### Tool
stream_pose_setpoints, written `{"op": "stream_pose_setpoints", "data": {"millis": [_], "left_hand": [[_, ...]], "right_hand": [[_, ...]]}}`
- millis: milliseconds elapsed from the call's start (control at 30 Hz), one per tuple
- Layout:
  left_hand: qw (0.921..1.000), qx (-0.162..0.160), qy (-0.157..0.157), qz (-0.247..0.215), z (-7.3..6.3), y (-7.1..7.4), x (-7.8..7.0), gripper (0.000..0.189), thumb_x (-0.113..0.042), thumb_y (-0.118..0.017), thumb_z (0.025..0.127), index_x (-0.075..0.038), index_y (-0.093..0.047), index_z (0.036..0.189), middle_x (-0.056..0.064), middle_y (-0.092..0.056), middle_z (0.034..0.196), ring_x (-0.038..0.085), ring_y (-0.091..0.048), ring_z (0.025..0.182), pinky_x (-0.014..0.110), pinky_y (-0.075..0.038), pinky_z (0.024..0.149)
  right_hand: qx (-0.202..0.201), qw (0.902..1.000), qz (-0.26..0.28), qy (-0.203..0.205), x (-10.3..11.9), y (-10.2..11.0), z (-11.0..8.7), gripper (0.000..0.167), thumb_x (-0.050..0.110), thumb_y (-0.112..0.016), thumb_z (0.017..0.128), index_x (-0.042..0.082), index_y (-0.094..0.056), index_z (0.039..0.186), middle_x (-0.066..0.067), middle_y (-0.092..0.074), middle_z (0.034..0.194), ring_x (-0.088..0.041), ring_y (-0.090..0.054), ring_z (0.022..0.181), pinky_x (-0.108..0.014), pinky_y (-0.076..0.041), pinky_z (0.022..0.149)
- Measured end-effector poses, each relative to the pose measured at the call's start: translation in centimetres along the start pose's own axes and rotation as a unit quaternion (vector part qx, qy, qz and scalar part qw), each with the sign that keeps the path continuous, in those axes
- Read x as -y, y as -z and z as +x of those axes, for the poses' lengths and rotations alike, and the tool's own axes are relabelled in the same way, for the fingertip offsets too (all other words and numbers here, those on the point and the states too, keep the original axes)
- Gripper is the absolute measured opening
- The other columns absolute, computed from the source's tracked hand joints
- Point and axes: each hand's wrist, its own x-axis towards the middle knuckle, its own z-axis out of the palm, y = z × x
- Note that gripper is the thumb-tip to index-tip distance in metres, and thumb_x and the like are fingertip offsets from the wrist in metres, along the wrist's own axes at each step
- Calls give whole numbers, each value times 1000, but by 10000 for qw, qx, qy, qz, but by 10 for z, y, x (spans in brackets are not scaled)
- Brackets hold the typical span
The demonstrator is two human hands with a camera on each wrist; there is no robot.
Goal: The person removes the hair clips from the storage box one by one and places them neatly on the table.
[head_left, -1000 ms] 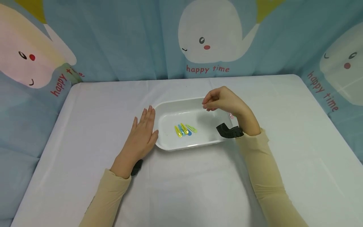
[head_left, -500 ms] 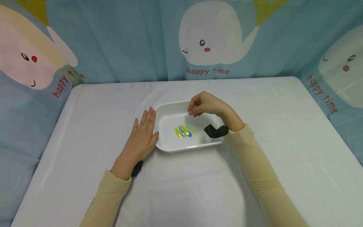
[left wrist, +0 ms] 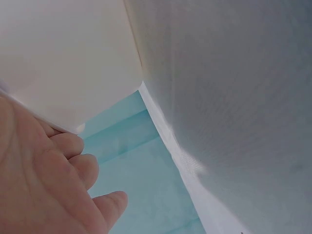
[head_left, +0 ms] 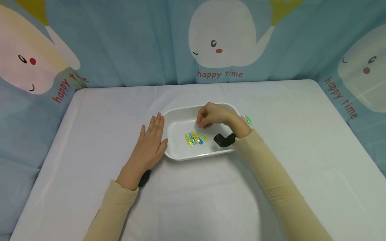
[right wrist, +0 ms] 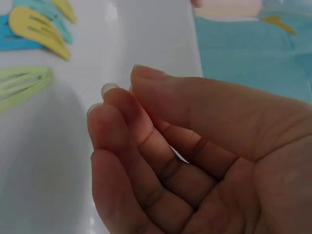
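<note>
Several snap hair clips (head_left: 195,137), yellow, blue and yellow-green, lie in a loose bunch on the floor of a white tray (head_left: 181,154). My left hand (head_left: 147,147) rests flat along the tray's left rim, its fingers straight; in the left wrist view its fingertips touch the tray's outer wall. Above the tray, just behind the clips, hovers my right hand (head_left: 212,115). Its fingers are loosely bent with the thumb close to the index finger, and nothing shows between them in the right wrist view. A yellow-green clip (right wrist: 22,85) lies apart from the fingertips there.
Past the tray's right edge, a green hair clip (head_left: 248,120) lies on the white tablecloth, with a pink clip (head_left: 243,118) partly hidden by my right wrist. A blue curtain (head_left: 144,43) printed with whales hangs behind and beside the table.
My right hand has moved left and lower over the tray, from its right side towards the clips, uncovering the green clip. The left hand and the clips have stayed put.
</note>
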Motion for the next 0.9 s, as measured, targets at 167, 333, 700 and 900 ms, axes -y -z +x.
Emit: {"op": "stream_pose_setpoints", "data": {"millis": [167,333,700,900], "left_hand": [[10000,5,12,-10,0,1,-1,65,-26,-34,99,0,-4,150,12,-2,157,28,0,144,57,-5,110],[10000,-35,4,22,0,1,-1,65,-26,-35,99,1,-4,150,13,-3,157,29,-2,144,57,-6,110],[10000,-49,-5,15,1,0,0,65,-26,-35,99,1,-5,150,13,-2,157,28,-1,144,57,-6,110],[10000,-71,-40,16,1,-1,1,65,-25,-35,99,1,-5,150,12,-2,157,29,-3,144,57,-7,110]], "right_hand": [[184,9990,-389,-70,-4,-3,3,3,0,-67,77,1,-66,78,-3,-60,68,-14,-52,61,-24,-45,60],[304,9981,-521,-132,-6,-5,7,3,1,-68,77,3,-67,79,-2,-59,67,-13,-50,61,-24,-42,58],[484,9921,-1097,-378,-10,-7,10,7,4,-74,77,5,-67,76,-2,-61,71,-12,-51,61,-22,-43,58],[547,9876,-1436,-327,-11,-10,10,12,8,-78,74,6,-66,76,-1,-59,69,-11,-49,62,-21,-42,57]]}}
